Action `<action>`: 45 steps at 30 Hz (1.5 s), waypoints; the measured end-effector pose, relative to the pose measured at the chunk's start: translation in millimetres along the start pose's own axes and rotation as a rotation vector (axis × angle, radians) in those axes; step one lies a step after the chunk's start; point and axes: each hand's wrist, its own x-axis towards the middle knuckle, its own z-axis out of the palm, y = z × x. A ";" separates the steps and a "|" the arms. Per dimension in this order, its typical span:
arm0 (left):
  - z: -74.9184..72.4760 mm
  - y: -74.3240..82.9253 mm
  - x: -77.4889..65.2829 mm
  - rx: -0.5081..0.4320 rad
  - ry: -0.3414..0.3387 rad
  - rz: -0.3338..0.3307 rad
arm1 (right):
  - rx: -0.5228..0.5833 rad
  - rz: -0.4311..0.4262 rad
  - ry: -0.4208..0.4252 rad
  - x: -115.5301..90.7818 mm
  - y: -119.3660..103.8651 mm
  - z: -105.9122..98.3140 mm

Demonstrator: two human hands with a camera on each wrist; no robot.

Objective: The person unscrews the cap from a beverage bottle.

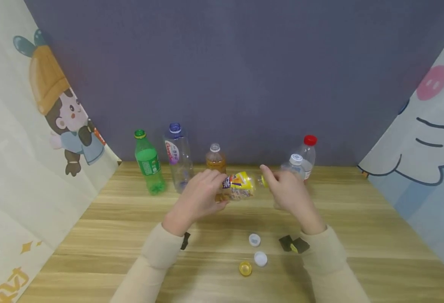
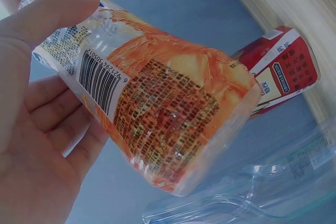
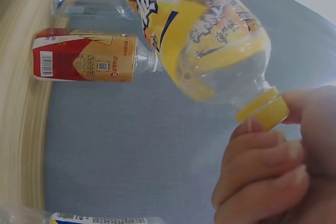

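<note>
A clear plastic drink bottle (image 1: 240,185) with a yellow and orange label lies tilted on its side in the air, its neck toward the right. My left hand (image 1: 203,191) grips the bottle's body, thumb on one side and fingers beneath; the barcode side of the label shows in the left wrist view. On the neck sits a yellow cap (image 3: 262,109). My right hand (image 1: 288,189) pinches this cap between thumb and forefinger, with the other fingers curled below, as the right wrist view shows.
Along the back stand a green bottle (image 1: 148,162), a clear purple-necked bottle (image 1: 180,153), an uncapped bottle (image 1: 216,159), a white-capped bottle (image 1: 296,162) and a red-capped bottle (image 1: 309,153). Two white caps (image 1: 260,259), a yellow cap (image 1: 245,268) and dark pieces (image 1: 286,243) lie in front.
</note>
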 end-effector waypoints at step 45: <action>1.0 -11.6 -1.4 -0.043 0.000 -0.019 | 0.201 -0.090 -0.008 2.9 -2.1 2.1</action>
